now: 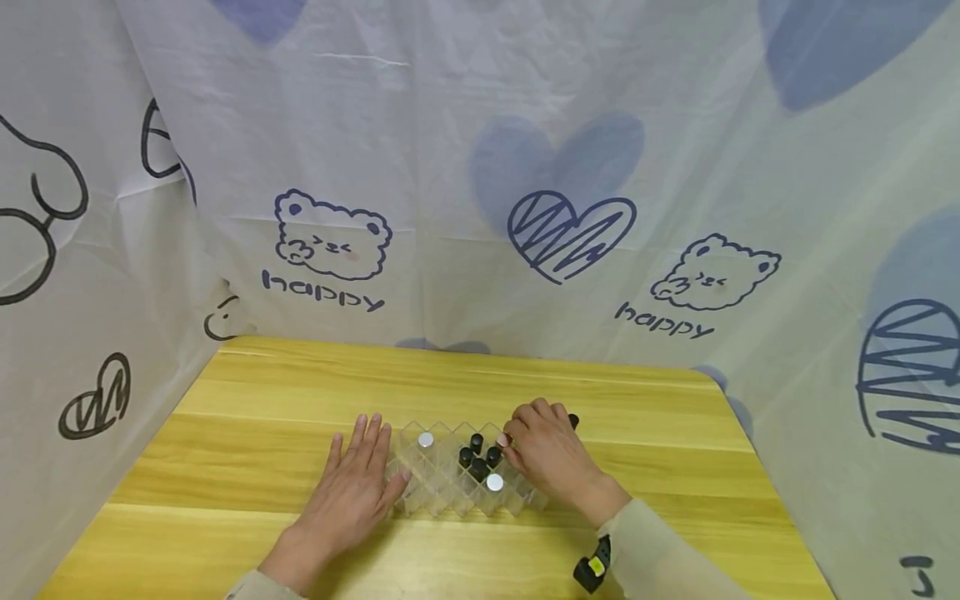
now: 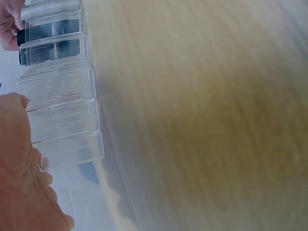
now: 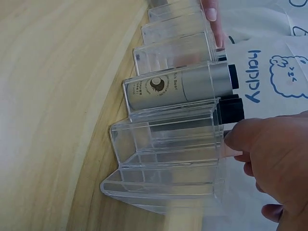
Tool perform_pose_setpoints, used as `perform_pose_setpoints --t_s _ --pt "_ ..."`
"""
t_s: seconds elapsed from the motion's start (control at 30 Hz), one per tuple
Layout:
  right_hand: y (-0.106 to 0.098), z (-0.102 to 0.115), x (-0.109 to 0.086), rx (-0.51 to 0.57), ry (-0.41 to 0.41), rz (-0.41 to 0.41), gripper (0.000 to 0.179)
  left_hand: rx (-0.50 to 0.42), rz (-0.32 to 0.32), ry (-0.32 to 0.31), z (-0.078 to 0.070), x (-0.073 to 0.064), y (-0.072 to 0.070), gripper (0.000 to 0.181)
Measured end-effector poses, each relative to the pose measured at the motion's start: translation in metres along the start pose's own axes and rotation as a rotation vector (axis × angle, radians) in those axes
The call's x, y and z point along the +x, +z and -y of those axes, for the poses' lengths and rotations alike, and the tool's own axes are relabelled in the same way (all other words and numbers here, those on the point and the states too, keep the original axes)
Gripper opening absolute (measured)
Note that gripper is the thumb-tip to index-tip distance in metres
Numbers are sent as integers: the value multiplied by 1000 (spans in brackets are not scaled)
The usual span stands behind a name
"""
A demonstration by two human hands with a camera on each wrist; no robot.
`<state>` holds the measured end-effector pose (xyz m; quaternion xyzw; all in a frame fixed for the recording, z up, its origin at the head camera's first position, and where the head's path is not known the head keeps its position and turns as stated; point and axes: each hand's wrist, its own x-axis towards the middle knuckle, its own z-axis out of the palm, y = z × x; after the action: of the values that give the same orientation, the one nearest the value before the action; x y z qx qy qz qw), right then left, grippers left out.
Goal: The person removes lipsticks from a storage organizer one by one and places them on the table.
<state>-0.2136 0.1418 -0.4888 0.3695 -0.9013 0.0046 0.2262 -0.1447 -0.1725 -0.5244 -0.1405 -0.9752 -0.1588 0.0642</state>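
Observation:
A clear diamond-celled cosmetics organizer (image 1: pixel 442 483) stands on the table, holding several black-capped tubes (image 1: pixel 478 469) and two with pale round tops. One of these, in the front row, is a labelled silver bottle (image 3: pixel 156 90). My left hand (image 1: pixel 352 483) rests along the organizer's left end, fingers straight, thumb over its edge. At the back right of the organizer, my right hand (image 1: pixel 551 454) pinches a pinkish-topped tube (image 1: pixel 503 439) between thumb and fingers. Its lower part is hidden. In the right wrist view the thumb is close beside a black cap (image 3: pixel 231 110).
A black-ended object (image 1: pixel 573 422) shows just beyond my right hand, partly hidden by it. The yellow wood-grain table (image 1: pixel 300 392) meets a printed white cloth (image 1: pixel 450 292) at the back and sides. A black strap (image 1: pixel 592 567) hangs below the right sleeve.

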Motion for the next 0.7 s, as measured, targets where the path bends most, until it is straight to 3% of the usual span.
perform_pose_setpoints --t_s 0.43,0.7 --pt "-8 -7 7 132 30 95 14 -30 18 -3 1 0 1 77" --pt "-9 -9 11 101 11 97 16 -33 25 -6 1 0 1 78"
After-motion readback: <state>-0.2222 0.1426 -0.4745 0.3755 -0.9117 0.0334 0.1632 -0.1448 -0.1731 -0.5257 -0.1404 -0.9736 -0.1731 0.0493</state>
